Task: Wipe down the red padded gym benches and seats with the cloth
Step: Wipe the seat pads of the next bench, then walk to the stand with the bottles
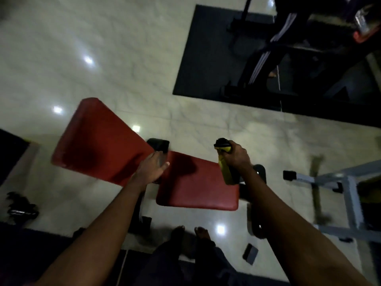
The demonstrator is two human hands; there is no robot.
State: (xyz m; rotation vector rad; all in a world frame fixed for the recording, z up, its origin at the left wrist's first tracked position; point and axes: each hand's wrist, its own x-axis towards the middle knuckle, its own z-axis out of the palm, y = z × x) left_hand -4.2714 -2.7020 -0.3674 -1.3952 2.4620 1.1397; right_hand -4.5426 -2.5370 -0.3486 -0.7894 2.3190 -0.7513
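A red padded bench stands below me, with a long backrest pad (97, 139) on the left and a shorter seat pad (198, 188) on the right. My left hand (151, 169) hovers over the gap between the two pads, fingers straight and loosely spread, holding nothing. My right hand (237, 156) grips a yellow spray bottle (225, 168) with a black nozzle, held above the seat pad's far right corner. No cloth shows in view.
A black floor mat (206, 58) with dark gym equipment and a person's striped trouser legs (266, 50) lies at the back right. A grey metal frame (346, 195) stands at right. Dumbbells (20, 207) lie at left. My bare feet (191, 234) are near the seat.
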